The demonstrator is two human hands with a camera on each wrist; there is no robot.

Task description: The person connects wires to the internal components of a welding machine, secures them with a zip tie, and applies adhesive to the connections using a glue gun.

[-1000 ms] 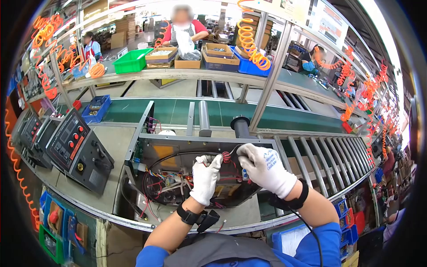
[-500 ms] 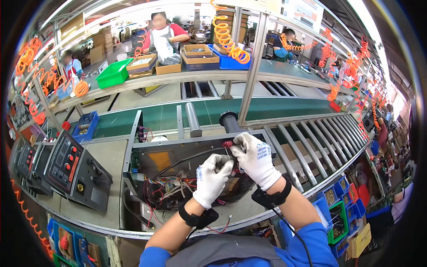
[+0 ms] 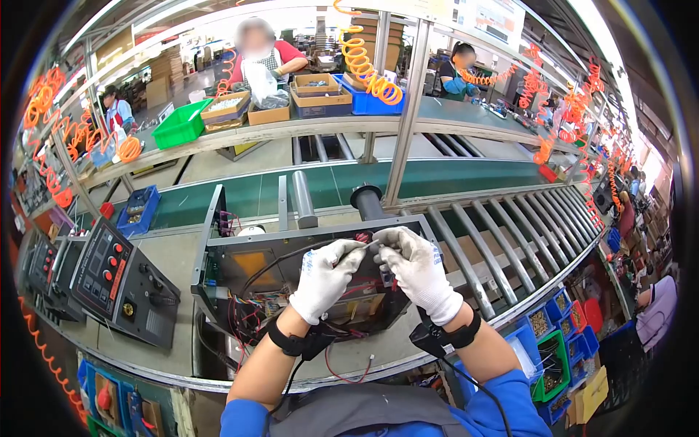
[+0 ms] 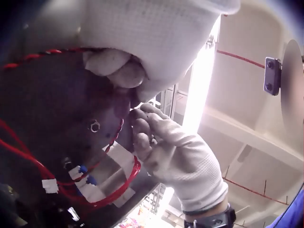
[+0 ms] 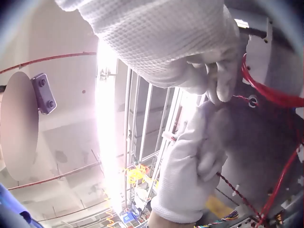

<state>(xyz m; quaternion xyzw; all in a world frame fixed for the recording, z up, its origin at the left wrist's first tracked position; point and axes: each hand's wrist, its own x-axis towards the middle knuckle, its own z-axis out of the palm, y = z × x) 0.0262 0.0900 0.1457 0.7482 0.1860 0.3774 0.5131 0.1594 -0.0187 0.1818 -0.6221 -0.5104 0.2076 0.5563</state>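
Note:
Both hands wear white gloves and meet at the upper right of an open dark metal machine housing. My left hand curls its fingers round a twisted red-and-black wire, which enters the grip from the side. Opposite it, my right hand pinches with thumb and fingertips where another twisted wire length runs up from the housing. The fingertips are close together and partly hide the wire. A small red bundle shows just behind them. Thicker red wires loop inside the housing.
Left of the housing stands a machine with a control panel and red knobs. A roller conveyor runs to the right, and a green belt lies behind. Blue parts bins sit at lower right. Across the line, people work.
The head view has swung, shifting the scene leftward. Both hands have drawn in fingertip to fingertip in front of the red bundle, which the right hand was beside earlier.

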